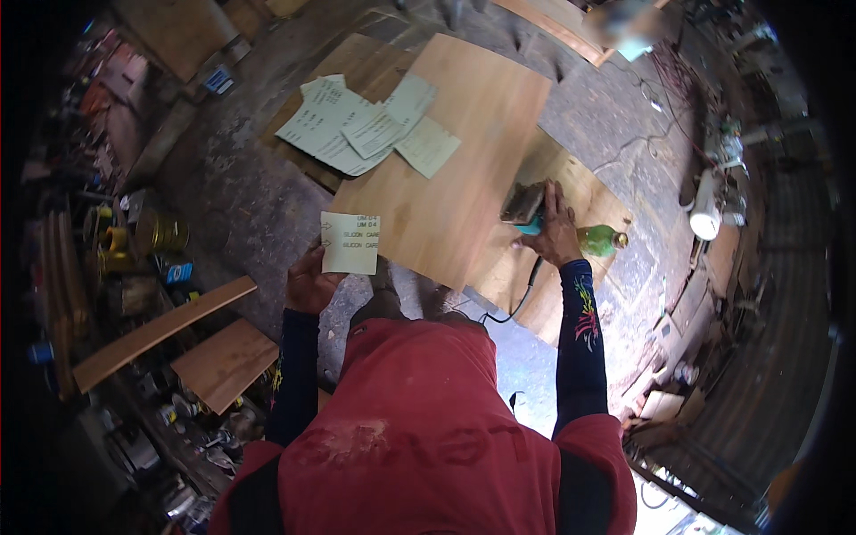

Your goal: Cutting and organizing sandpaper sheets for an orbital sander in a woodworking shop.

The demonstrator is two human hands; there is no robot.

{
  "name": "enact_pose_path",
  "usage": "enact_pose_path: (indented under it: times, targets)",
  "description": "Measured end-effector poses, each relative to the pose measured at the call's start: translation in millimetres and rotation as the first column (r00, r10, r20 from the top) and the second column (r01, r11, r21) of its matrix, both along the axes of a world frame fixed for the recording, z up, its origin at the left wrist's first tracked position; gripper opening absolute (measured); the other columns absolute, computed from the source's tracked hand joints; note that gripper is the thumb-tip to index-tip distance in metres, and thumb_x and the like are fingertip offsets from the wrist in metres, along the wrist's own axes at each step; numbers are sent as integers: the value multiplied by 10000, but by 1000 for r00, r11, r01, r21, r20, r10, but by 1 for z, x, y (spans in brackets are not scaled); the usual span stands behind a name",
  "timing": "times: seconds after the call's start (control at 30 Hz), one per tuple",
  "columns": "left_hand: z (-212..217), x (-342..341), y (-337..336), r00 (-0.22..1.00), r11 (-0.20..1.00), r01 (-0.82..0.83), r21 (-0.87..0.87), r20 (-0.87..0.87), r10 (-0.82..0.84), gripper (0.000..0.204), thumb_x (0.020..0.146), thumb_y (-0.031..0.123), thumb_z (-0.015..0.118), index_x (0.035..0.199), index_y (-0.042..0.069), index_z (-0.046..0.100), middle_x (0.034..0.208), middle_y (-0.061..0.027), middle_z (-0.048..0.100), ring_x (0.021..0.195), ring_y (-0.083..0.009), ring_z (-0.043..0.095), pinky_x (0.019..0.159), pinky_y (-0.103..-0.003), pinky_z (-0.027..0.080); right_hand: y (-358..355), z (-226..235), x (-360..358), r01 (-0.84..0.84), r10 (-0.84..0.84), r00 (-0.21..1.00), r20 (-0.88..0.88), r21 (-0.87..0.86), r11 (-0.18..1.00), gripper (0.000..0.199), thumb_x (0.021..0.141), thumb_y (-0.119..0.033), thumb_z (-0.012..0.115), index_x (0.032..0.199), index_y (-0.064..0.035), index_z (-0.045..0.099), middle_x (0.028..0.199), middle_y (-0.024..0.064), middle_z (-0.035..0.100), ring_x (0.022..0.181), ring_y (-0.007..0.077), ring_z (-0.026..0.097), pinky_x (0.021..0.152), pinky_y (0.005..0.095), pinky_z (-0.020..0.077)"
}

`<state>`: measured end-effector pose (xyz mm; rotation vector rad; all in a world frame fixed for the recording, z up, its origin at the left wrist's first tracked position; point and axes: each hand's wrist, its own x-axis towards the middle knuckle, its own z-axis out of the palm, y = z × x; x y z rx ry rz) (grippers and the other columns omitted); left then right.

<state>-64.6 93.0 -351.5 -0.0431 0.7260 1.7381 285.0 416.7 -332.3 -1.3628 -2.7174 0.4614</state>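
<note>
My left hand (308, 281) pinches a pale square of sandpaper (349, 254) by its left edge, printed back facing up. It is held beside the near left edge of a wooden board (481, 116). To the right, my right hand (556, 230) is closed round a teal, corded tool that looks like an electric sander (528, 225). A dusty, dark block-like part (522, 203) shows at its far side. The sander is over a lower wooden panel (584, 183), partly hidden by my hand. Beside that hand lies a green glass bottle (599, 239).
Several torn sandpaper sheets (357, 125) lie on the board's far left. A black cord (526, 299) runs from the sander toward my body. Wooden planks (169, 330) and cans (165, 232) crowd the left side. A white cylinder (704, 209) is at the right.
</note>
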Motion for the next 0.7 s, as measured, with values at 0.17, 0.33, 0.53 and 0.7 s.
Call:
enact_pose_path:
  times: [0.17,0.33,0.53,0.7]
  targets:
    - [-3,-16,-5,999,998,41,37,-23,-40,505,966,144,516,1445,14,425,1432,-174,510,1328,-330,495,1143,-515,353,17,-14,-11,-31,22,976,-215,-38,999,1317,553,-278,940,1566,-80,122,1422,223,445,1285,411,475,1054,498,427]
    - [25,-25,-16,989,996,-46,79,-134,56,458,981,196,555,1381,-17,484,1420,-188,524,1330,-326,491,1137,-518,347,-13,17,-48,-279,266,844,-466,42,959,1208,606,-169,915,1566,-93,186,1220,173,561,1131,374,579,971,445,516]
    - [11,-38,-13,995,998,-56,-36,-90,53,427,980,177,565,1355,-16,497,1370,-179,559,1286,-306,529,1101,-479,403,-26,22,-164,-620,605,765,-223,0,784,1197,566,-177,862,1563,-80,207,1313,230,508,1174,411,535,1012,477,442]
    - [13,-40,9,993,999,18,-28,-114,-21,408,957,84,589,1359,50,534,1314,-111,615,1224,-258,580,1059,-477,449,-20,13,-186,-592,576,804,-145,-107,799,1246,566,-227,876,1567,-48,156,1384,238,475,1236,411,500,1057,511,390]
